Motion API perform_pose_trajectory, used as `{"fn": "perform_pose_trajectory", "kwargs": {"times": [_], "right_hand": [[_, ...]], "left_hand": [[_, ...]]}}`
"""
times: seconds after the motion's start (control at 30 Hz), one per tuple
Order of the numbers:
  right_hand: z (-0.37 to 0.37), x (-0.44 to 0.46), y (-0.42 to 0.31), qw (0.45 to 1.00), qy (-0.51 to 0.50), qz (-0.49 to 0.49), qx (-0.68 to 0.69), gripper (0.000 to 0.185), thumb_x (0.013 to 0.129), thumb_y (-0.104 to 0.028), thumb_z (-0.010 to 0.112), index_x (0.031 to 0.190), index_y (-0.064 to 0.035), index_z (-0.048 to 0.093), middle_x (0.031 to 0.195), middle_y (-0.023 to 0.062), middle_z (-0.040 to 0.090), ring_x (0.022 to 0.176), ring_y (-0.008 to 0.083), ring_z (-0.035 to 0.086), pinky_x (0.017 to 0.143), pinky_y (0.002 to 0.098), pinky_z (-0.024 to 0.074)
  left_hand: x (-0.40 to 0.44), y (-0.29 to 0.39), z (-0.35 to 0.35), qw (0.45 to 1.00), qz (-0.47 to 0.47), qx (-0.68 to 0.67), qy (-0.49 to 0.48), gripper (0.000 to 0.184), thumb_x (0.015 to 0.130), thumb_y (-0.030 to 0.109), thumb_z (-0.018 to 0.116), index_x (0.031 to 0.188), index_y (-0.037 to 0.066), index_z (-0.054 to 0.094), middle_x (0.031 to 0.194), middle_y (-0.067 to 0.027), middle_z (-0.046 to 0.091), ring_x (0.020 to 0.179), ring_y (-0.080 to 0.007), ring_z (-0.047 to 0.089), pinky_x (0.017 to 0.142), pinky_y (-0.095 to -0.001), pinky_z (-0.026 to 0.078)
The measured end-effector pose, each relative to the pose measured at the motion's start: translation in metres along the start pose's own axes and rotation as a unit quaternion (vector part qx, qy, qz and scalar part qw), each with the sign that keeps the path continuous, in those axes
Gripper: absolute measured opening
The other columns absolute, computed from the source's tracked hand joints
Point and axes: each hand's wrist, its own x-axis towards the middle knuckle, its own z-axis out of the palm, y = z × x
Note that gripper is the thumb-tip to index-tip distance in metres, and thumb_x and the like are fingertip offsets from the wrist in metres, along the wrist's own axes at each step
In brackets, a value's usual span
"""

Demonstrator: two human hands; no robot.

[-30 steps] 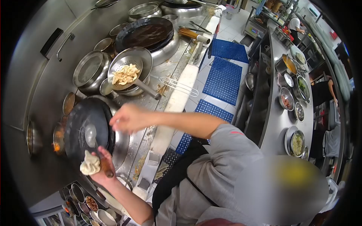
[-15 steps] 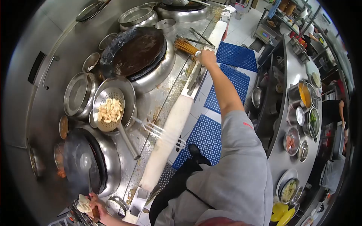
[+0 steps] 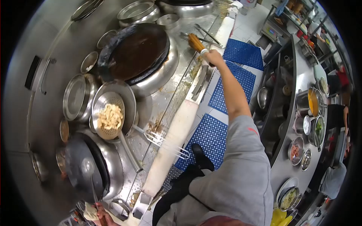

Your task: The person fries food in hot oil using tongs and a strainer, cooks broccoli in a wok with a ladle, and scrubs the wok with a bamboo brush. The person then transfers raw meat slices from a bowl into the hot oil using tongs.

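My right hand is closed round the white-banded handle of a bamboo brush, its bristles pointing up and left over the steel counter. At the lower left, my left hand grips the handle end of a ladle, along with a pale folded cloth. The ladle's bowl rests in the near wok. Between the two woks, a perforated strainer holding pale cooked pieces lies over a metal pot.
A large dark wok sits on the far burner. Tongs and a wire rack lie by the counter edge. Blue mats cover the floor. Bowls of food line the right counter. Other people are at the far right.
Since one second ago, my right hand has moved from over the near wok to the brush, taken hold of it and lifted it slightly. My left hand has moved down with ladle and cloth.
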Motion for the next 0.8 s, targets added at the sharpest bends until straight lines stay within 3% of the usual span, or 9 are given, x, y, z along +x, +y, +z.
{"fn": "perform_pose_trajectory", "kwargs": {"times": [0.07, 0.17, 0.27, 0.3, 0.47, 0.57, 0.63, 0.7, 0.8], "right_hand": [[-0.006, -0.024, -0.017, 0.974, -0.025, 0.036, 0.222, 0.044, 0.085, -0.038, 0.052, 0.101, 0.0017, 0.063, 0.084, 0.0127, 0.065, 0.056, 0.0209, 0.059, 0.058, 0.0356, 0.0532], [-0.038, -0.106, -0.074, 0.919, -0.112, -0.018, 0.378, 0.035, 0.089, -0.039, 0.054, 0.105, -0.0082, 0.064, 0.089, 0.0084, 0.065, 0.074, 0.0167, 0.063, 0.061, 0.0311, 0.0519], [-0.052, -0.217, -0.177, 0.887, -0.180, -0.116, 0.409, 0.042, 0.091, -0.032, 0.061, 0.121, -0.0025, 0.054, 0.091, 0.0101, 0.066, 0.072, 0.0149, 0.063, 0.055, 0.0281, 0.0513], [-0.051, -0.250, -0.207, 0.880, -0.199, -0.153, 0.404, 0.046, 0.090, -0.030, 0.063, 0.126, -0.0031, 0.051, 0.095, 0.0109, 0.066, 0.073, 0.0153, 0.064, 0.055, 0.0279, 0.0513], [-0.004, -0.436, -0.353, 0.891, -0.244, -0.304, 0.233, 0.060, 0.083, -0.026, 0.072, 0.135, -0.0118, 0.046, 0.100, 0.0092, 0.066, 0.075, 0.0140, 0.063, 0.058, 0.0239, 0.0477], [0.091, -0.478, -0.413, 0.821, -0.207, -0.530, 0.036, 0.051, 0.079, -0.029, 0.072, 0.126, -0.0124, 0.059, 0.110, 0.0120, 0.068, 0.099, 0.0234, 0.065, 0.087, 0.0343, 0.0494], [0.153, -0.521, -0.449, 0.817, -0.235, -0.516, -0.102, 0.050, 0.079, -0.031, 0.071, 0.125, -0.0153, 0.061, 0.113, 0.0169, 0.066, 0.103, 0.0317, 0.064, 0.090, 0.0400, 0.0492], [0.212, -0.554, -0.471, 0.780, -0.235, -0.550, -0.182, 0.048, 0.076, -0.030, 0.071, 0.122, -0.0174, 0.064, 0.107, 0.0150, 0.069, 0.100, 0.0323, 0.065, 0.089, 0.0422, 0.0505], [0.278, -0.582, -0.494, 0.724, -0.237, -0.573, -0.302, 0.041, 0.072, -0.020, 0.070, 0.113, -0.0170, 0.069, 0.100, 0.0154, 0.070, 0.097, 0.0312, 0.067, 0.085, 0.0406, 0.0534]], "left_hand": [[-0.015, 0.019, -0.009, 1.000, 0.012, 0.008, -0.020, 0.048, 0.092, 0.022, 0.052, 0.131, -0.005, 0.043, 0.118, -0.0284, 0.044, 0.092, -0.0304, 0.052, 0.068, -0.0308, 0.056], [-0.050, 0.037, -0.038, 0.995, 0.040, 0.042, -0.076, 0.049, 0.093, 0.024, 0.051, 0.132, -0.004, 0.042, 0.118, -0.0291, 0.045, 0.094, -0.0322, 0.053, 0.069, -0.0309, 0.057], [-0.063, 0.037, -0.061, 0.985, 0.070, 0.107, -0.115, 0.051, 0.093, 0.026, 0.049, 0.133, -0.004, 0.042, 0.117, -0.0298, 0.046, 0.096, -0.0340, 0.053, 0.070, -0.0310, 0.058], [-0.066, 0.033, -0.045, 0.990, 0.102, 0.075, 0.054, 0.045, 0.093, 0.034, 0.050, 0.109, -0.008, 0.055, 0.103, -0.0353, 0.050, 0.061, -0.0215, 0.050, 0.040, -0.0231, 0.046], [-0.075, 0.057, -0.057, 0.999, 0.002, 0.035, -0.013, 0.051, 0.092, 0.041, 0.047, 0.100, -0.009, 0.057, 0.093, -0.0279, 0.052, 0.058, -0.0188, 0.052, 0.040, -0.0219, 0.048], [-0.079, 0.079, -0.076, 0.997, -0.033, 0.074, -0.015, 0.057, 0.092, 0.051, 0.042, 0.095, -0.003, 0.059, 0.085, -0.0198, 0.058, 0.050, -0.0140, 0.051, 0.030, -0.0217, 0.040], [-0.081, 0.091, -0.081, 0.990, -0.043, 0.134, 0.006, 0.070, 0.090, 0.062, 0.037, 0.090, -0.005, 0.059, 0.062, -0.0077, 0.054, 0.040, -0.0106, 0.047, 0.025, -0.0221, 0.035], [-0.080, 0.100, -0.090, 0.992, -0.052, 0.118, 0.002, 0.077, 0.089, 0.067, 0.034, 0.088, -0.006, 0.058, 0.057, -0.0049, 0.051, 0.038, -0.0101, 0.046, 0.024, -0.0225, 0.034], [-0.094, 0.103, -0.074, 0.992, -0.048, 0.116, 0.025, 0.057, 0.091, 0.054, 0.046, 0.090, -0.001, 0.059, 0.060, -0.0054, 0.053, 0.043, -0.0110, 0.049, 0.029, -0.0229, 0.036]]}}
